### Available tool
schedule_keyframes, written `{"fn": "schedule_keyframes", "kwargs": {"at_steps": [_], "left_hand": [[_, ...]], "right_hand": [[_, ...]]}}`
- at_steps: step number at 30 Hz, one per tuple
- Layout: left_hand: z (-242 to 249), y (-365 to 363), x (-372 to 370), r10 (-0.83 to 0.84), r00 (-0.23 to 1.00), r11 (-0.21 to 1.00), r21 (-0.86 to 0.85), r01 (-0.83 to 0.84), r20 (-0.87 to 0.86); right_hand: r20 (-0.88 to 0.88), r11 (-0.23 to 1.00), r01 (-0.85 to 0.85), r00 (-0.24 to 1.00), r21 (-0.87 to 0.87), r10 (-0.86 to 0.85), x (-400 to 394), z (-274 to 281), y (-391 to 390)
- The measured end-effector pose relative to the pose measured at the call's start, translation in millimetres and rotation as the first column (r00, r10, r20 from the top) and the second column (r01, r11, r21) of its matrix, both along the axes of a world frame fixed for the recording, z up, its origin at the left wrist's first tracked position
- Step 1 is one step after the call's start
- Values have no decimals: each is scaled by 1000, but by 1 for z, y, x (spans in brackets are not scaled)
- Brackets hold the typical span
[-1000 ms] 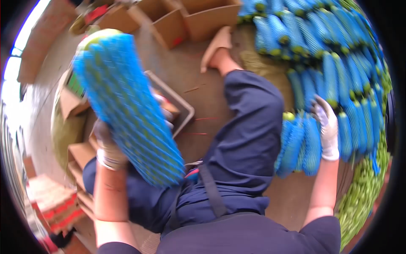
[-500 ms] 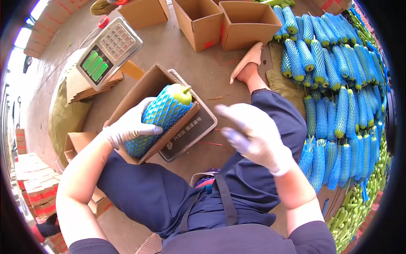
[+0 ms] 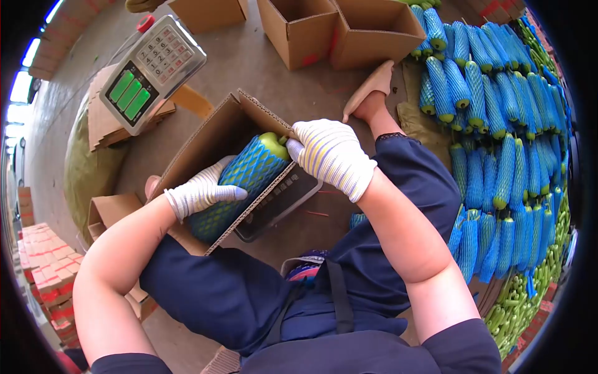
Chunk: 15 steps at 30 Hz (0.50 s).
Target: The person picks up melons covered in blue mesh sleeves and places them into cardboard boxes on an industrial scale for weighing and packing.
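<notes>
A green gourd-like vegetable in blue foam netting (image 3: pixel 249 171) lies slanted in an open cardboard box (image 3: pixel 198 140), its stem end up. My gloved left hand (image 3: pixel 208 189) is wrapped round its left side inside the box. My gloved right hand (image 3: pixel 330 153) pinches the box's upper right corner beside the stem; the thumb is by the green end. Behind my right wrist and the box, part of a dark scale platform (image 3: pixel 280 202) shows.
A scale display (image 3: pixel 149 71) stands at upper left. Open boxes (image 3: pixel 305 31) are at the top. Rows of netted vegetables (image 3: pixel 498 106) fill the right side, above loose green ones (image 3: pixel 520 311). Stacked cartons (image 3: pixel 53 265) are at left.
My right hand has moved left and up from open air to the box corner and closed there. The box and its netted vegetable are tilted slightly differently, with my left hand still on it.
</notes>
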<state>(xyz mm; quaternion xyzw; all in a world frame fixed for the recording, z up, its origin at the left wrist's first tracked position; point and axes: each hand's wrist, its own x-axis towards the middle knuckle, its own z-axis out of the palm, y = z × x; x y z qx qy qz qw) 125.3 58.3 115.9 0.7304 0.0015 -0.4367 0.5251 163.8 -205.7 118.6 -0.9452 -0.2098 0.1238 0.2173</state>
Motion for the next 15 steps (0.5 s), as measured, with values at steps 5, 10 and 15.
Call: {"fn": "schedule_keyframes", "kwargs": {"at_steps": [5, 10, 15], "left_hand": [[-7, -1, -2, 58, 994, 997, -45, -62, -93], [-32, 8, 0, -36, 994, 999, 34, 32, 108], [10, 5, 8, -98, 993, 984, 158, 86, 68]], "right_hand": [[86, 999, 20, 996, 40, -24, -6, -7, 2], [102, 997, 9, 995, 82, -17, -8, -9, 1], [119, 989, 21, 992, 148, -39, -12, -15, 3]]}}
